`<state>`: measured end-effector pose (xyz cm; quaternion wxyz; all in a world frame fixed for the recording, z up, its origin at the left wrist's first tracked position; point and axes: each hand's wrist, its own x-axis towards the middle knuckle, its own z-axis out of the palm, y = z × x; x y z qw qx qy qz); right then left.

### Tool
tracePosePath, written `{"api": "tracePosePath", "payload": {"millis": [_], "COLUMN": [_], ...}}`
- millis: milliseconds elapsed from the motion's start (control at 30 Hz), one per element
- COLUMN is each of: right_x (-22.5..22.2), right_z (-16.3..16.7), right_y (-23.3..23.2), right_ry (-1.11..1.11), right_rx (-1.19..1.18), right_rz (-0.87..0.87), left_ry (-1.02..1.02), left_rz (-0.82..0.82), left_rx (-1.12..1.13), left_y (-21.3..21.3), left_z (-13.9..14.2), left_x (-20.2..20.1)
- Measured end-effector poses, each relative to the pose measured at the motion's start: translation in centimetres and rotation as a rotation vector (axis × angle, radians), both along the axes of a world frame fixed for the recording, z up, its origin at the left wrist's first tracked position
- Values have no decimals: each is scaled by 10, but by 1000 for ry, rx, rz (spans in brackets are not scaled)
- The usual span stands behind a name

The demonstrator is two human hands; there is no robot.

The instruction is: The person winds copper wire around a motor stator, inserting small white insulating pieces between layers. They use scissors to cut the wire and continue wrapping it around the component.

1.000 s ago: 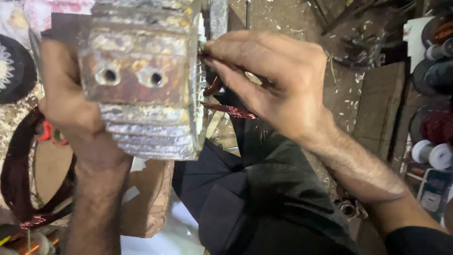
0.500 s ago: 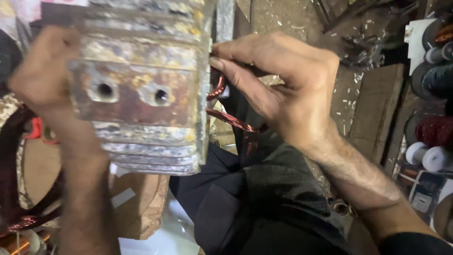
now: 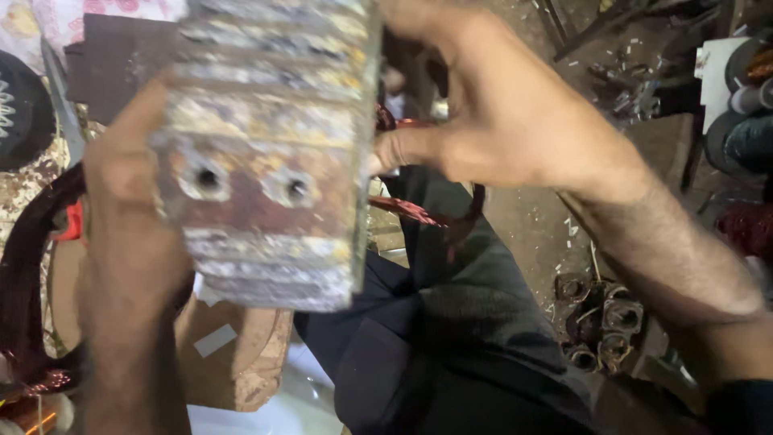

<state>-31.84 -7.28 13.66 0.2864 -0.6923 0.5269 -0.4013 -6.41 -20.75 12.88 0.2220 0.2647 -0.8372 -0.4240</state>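
Head view: the left hand [image 3: 129, 242] clasps a rusty laminated metal block [image 3: 270, 153] held up close. At its right edge, the right hand [image 3: 515, 121] pinches reddish copper wire [image 3: 407, 211]. Judging by this one-handed hold, the heavy block could slip onto the lap.

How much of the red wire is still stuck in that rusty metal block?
Done: some red-brown wire already hangs loose beside the rusty metal block. In hand: the left hand holds the block up, while the right hand pinches at its edge, where the wire comes out. Left: wire still runs into the block there; how much stays inside is hidden. The picture is blurred.
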Motion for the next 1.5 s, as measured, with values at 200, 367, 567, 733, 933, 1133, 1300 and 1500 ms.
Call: {"api": "tracePosePath", "payload": {"millis": [200,367,567,733,933,1133,1300,1500], "right_x": [-8,5,77,29,10,27,41,56], "right_z": [-11,-3,-17,-82,-88,-74,-86,-84], "right_y": [-5,10,72,106,106,106,145,189], "right_ry": [211,434,18,209,147,316,-412,-468], "right_rx": [-92,-276,-82,-22,-337,-267,-103,104], "right_rz": [-55,-208,-417,-262,-88,-535,-798,-838], "left_ry": [134,77,108,214,209,220,225,186], "left_rz": [-249,-214,-122,-1,137,240,326,232], "left_rx": [-268,-457,-405,-269,223,222,91,-166], "left_y": [-11,-8,6,10,38,63,88,126], "left_z": [-5,9,0,-30,-48,-73,-88,-89], "left_x": [-11,-15,-4,8,25,47,53,9]}}
